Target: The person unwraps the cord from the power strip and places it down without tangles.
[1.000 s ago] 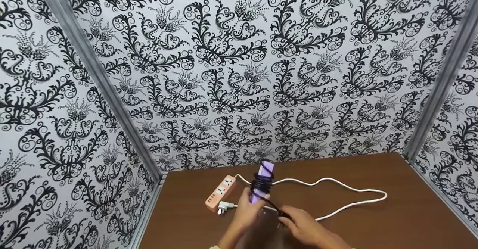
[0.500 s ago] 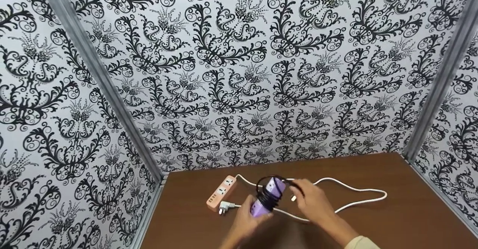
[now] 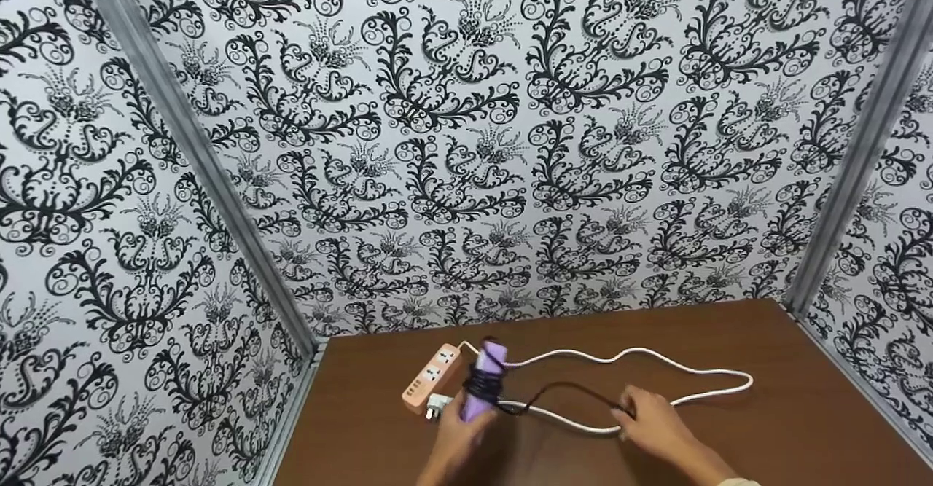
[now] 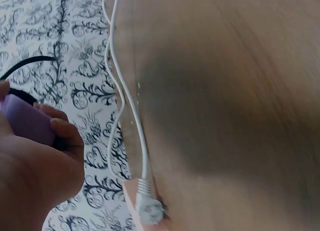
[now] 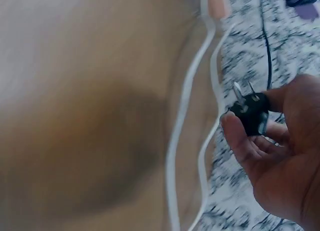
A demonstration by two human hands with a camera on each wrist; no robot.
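My left hand (image 3: 453, 433) grips the lower end of a purple power strip (image 3: 477, 407), held tilted above the table. Black cord (image 3: 482, 384) is wound several times around the strip's middle. A loose length of that cord runs in an arc to my right hand (image 3: 656, 422). In the right wrist view, the fingers and thumb of that hand pinch a black plug (image 5: 254, 116) with its metal prongs exposed. The left wrist view shows the purple strip (image 4: 29, 122) between thumb and fingers, its far part hidden by the hand.
An orange power strip (image 3: 421, 391) lies on the brown table (image 3: 729, 326), left of the hands. Its white plug (image 4: 150, 210) rests beside it. White cord (image 3: 718, 372) loops far to the right. Patterned walls (image 3: 466, 180) stand behind and at both sides.
The right hand has drawn the plug end away to the right and down, pulling out a longer stretch of black cord. The left hand first tilted the purple strip rightward, then brought it back left.
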